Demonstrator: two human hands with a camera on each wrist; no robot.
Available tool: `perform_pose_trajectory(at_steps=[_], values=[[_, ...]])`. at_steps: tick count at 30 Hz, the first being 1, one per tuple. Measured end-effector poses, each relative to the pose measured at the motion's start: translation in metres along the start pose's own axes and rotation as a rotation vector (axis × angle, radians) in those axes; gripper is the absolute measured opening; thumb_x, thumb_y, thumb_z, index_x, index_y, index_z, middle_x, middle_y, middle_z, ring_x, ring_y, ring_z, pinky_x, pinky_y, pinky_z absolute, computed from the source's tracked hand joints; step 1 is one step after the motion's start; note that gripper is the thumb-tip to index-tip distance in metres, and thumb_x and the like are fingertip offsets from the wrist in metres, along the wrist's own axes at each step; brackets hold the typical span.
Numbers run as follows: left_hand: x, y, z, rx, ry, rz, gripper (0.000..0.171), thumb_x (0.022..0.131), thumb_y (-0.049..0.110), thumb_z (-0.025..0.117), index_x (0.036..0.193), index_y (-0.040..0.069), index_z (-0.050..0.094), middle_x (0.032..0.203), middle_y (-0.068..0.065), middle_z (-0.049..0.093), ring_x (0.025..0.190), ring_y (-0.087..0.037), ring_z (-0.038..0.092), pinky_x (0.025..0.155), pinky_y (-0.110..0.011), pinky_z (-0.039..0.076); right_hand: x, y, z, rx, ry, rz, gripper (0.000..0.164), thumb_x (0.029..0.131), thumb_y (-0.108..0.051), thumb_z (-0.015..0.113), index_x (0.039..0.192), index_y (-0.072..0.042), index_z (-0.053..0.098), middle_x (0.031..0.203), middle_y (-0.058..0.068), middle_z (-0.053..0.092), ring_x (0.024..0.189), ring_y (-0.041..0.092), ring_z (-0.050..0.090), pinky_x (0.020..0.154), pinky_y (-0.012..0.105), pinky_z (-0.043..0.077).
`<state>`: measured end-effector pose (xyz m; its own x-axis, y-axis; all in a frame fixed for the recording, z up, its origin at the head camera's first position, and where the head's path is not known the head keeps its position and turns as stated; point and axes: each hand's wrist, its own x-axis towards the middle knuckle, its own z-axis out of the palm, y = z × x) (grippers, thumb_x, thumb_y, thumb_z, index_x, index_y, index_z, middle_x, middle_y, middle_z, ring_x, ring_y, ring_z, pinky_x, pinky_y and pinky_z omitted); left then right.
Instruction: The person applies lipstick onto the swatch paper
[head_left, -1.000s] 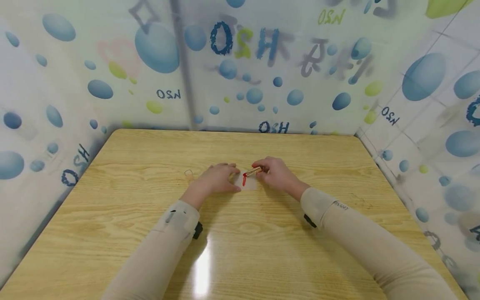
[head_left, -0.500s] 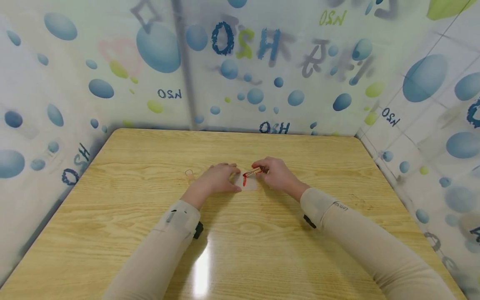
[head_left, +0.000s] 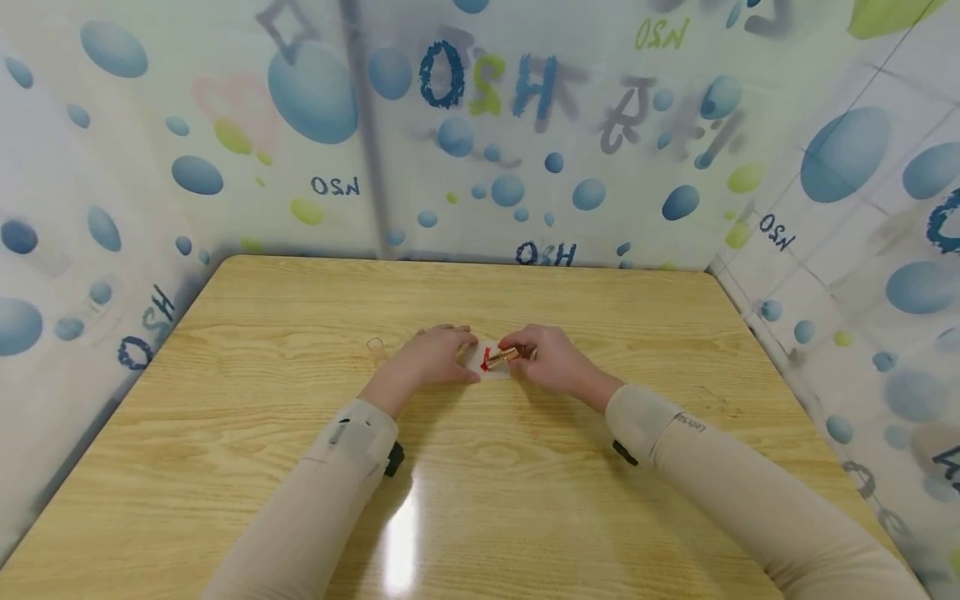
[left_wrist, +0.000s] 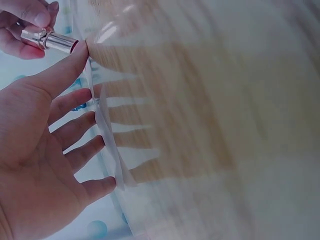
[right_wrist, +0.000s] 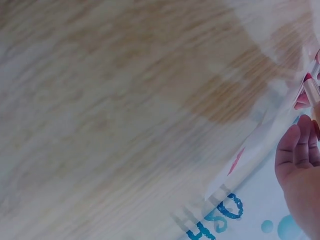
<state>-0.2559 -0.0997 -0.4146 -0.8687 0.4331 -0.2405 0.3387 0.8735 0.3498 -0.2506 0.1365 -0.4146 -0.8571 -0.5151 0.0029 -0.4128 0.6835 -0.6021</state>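
Observation:
My right hand pinches a gold lipstick whose red tip points left, close over a small white sheet of paper. Red marks show on the sheet beside the tip. On the paper's left side lies my left hand, thumb and fingers spread. In the left wrist view its fingertips touch the edge of the paper, with the lipstick just beyond the thumb. From the right wrist a red stroke is visible on the sheet, and the lipstick is partly cut off.
Both hands work above a glossy wood-grain table. A small pale, thin-outlined thing lies left of the left hand. Behind the table's far edge stands a wall covering printed with blue and green drops.
The right hand and lipstick have shifted toward the near side, from the stroke's far end to its near end, and red now shows there. The left hand stays in place on the paper.

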Motion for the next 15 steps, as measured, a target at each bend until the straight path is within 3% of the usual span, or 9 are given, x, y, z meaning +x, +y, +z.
perform_pose_trajectory(at_steps=[15], values=[[-0.0024,-0.0011,-0.0003,0.005,0.006,0.012,0.068,0.098,0.046,0.077,0.156,0.017,0.055,0.171,-0.008,0.042,0.16,-0.036,0.037,0.13,-0.066,0.026,-0.0071,0.002,-0.0075,0.019,0.051,-0.005,0.032,0.102,-0.011,0.071,0.134,-0.009,0.074,0.108,0.009,0.072,0.098,0.022,0.07,0.088,0.043,0.062]])
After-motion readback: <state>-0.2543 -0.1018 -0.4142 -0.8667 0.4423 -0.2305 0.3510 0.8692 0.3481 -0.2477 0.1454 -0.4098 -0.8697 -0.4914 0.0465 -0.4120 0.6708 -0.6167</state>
